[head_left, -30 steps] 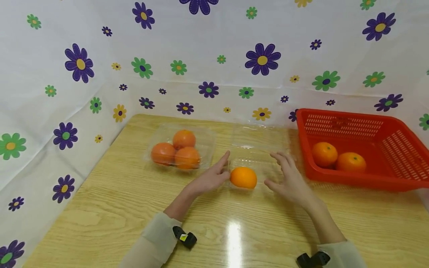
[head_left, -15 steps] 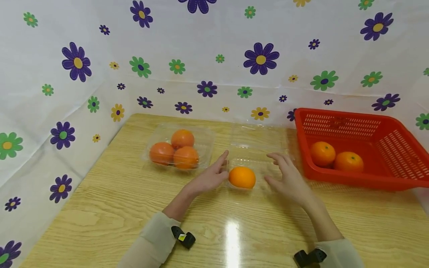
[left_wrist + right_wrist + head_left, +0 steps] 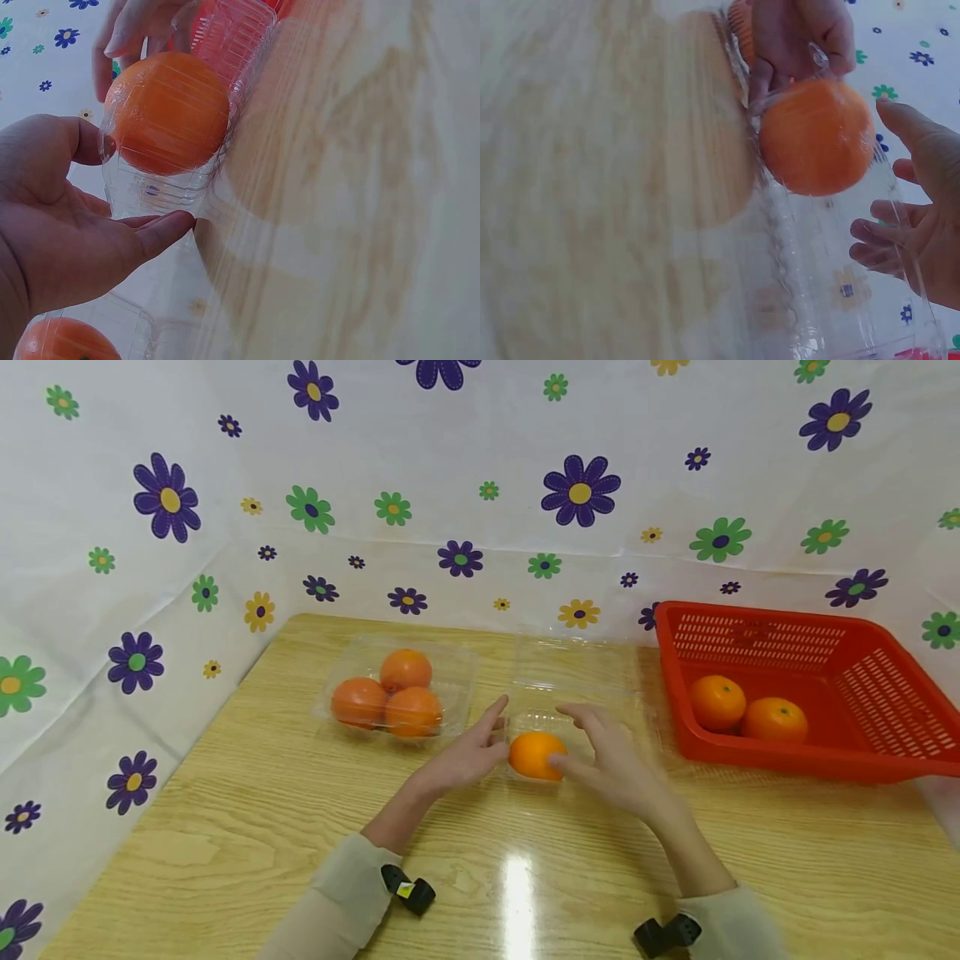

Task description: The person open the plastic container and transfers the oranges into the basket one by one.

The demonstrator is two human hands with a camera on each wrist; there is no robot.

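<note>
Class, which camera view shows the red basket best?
The head view: the red basket appears nearly whole. The left wrist view shows part at the top; the right wrist view, only a sliver at bottom right.

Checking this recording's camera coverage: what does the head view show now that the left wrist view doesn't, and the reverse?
Only head: two oranges in the red basket, and black devices at the sleeves.
Only left wrist: the palm side of the left hand.
Both: parts of both hands, the lone orange in the clear box.
</note>
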